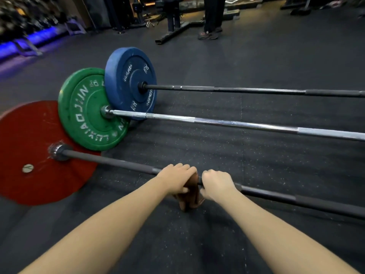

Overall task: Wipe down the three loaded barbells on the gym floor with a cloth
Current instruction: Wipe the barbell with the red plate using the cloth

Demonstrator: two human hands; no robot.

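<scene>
left hand (176, 177): fingers curled round brown cloth (190, 196) on nearest barbell (110, 161) | right hand (216, 183): gripping that barbell, 3 o'clock of cloth | red plate (29, 135) 9 o'clock

Someone's legs (213, 16) stand by a black machine base (171, 33)

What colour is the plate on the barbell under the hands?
Red; the plate shows best in the head view.

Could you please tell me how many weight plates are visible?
3: red plate nearest at left, green plate behind it, blue plate farthest. More may sit out of frame at right.
</scene>
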